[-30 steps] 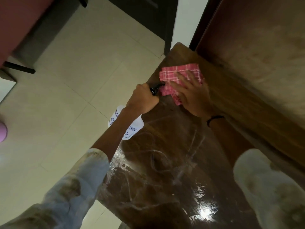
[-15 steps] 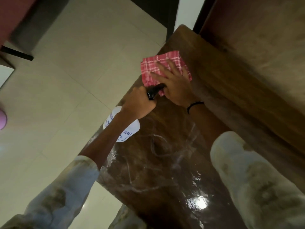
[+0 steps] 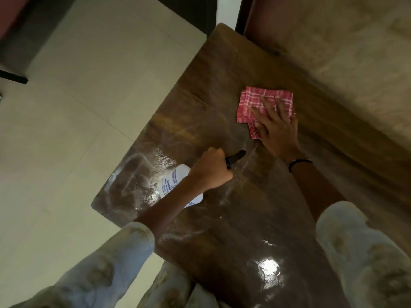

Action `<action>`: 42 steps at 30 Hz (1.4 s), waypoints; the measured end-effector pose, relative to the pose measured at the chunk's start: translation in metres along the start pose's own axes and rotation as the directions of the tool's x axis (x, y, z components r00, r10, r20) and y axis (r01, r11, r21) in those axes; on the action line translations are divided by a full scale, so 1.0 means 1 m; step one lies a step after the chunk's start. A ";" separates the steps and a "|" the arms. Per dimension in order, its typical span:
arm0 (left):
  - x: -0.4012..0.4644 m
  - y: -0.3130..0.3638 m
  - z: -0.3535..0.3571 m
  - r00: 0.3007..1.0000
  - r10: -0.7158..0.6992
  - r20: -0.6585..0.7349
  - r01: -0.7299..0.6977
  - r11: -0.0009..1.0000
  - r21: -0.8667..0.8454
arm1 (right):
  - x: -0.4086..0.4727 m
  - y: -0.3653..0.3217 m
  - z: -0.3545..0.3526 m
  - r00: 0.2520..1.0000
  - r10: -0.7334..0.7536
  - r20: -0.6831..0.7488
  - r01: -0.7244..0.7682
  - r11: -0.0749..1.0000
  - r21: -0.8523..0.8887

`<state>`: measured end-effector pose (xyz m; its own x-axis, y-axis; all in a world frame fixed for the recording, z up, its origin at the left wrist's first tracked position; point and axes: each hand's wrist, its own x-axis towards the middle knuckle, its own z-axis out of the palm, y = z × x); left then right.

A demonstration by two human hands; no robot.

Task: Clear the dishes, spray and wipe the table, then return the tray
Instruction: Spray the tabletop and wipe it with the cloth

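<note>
Since a second ago my cloth hand has slid away from the desk's point(image 3: 222, 230) left edge toward its far right edge, opening a gap from the bottle. Desk first: streaked wet along the near and left side, dry-looking beyond. My right hand point(image 3: 275, 127) lies flat, fingers spread, pressing the red checked cloth point(image 3: 251, 103). My left hand point(image 3: 209, 172) is clenched round the spray bottle point(image 3: 171, 185), nozzle aimed at the cloth. The right hand sits nearer the unwiped far corner.

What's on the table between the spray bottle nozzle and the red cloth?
Nothing solid: in the head view only bare wet tabletop, streaked with spray, separates the nozzle from the red cloth.
</note>
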<state>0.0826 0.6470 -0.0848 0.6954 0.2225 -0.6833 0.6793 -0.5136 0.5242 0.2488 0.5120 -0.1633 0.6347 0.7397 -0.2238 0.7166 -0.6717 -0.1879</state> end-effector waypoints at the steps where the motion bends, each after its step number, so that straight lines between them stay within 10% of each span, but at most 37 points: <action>1: -0.001 0.001 0.004 1.000 -0.006 -0.004 0.006 1.000 -0.001 | -0.002 0.000 0.000 1.000 -0.003 0.000 0.003 1.000 0.003; 11: -0.012 -0.012 0.003 0.978 -0.081 -0.194 0.076 0.997 -0.031 | -0.003 -0.025 0.004 0.999 0.022 -0.047 -0.019 0.998 0.058; 20: -0.031 -0.029 0.006 0.972 -0.113 -0.207 0.092 0.990 -0.110 | -0.127 -0.057 0.048 0.914 -0.406 0.025 0.406 0.913 -0.027; 29: -0.052 -0.044 0.009 0.942 -0.180 -0.282 0.155 0.982 -0.109 | -0.071 -0.036 0.018 1.000 -0.018 0.002 0.018 0.999 0.048; 37: -0.055 -0.060 0.008 0.925 -0.206 -0.319 0.149 0.970 -0.193 | -0.106 -0.099 0.046 0.918 -0.392 0.063 0.392 0.920 0.004; 42: -0.046 -0.064 -0.006 0.920 -0.218 -0.327 0.154 0.965 -0.212 | -0.114 -0.042 0.031 0.953 -0.285 0.099 0.290 0.956 -0.041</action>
<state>0.0090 0.6744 -0.0837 0.5679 0.5873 -0.5767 0.8121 -0.2859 0.5086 0.1373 0.4553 -0.1597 0.3725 0.8926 -0.2542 0.8811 -0.4261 -0.2050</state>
